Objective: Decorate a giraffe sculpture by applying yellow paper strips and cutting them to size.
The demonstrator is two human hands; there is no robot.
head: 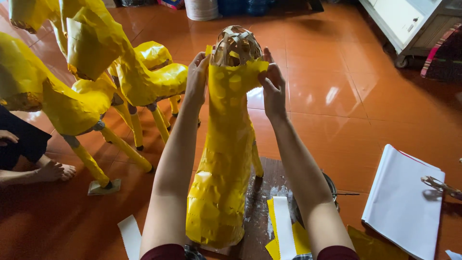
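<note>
Now both arms outstretched: left hand (196,77), right hand (272,85) pressing yellow paper (240,77).

Glossy orange tiled floor (365,106) under white paper stack (402,202), yellow strips (298,238)

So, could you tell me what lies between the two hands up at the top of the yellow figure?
In the head view, the left hand and right hand flank the figure's bare woven bamboo head and a yellow paper piece.

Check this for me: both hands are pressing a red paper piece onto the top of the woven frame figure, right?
Not quite: the paper piece is yellow, not red. The head view shows the left hand and right hand pressing it onto the top of the woven frame figure.
</note>
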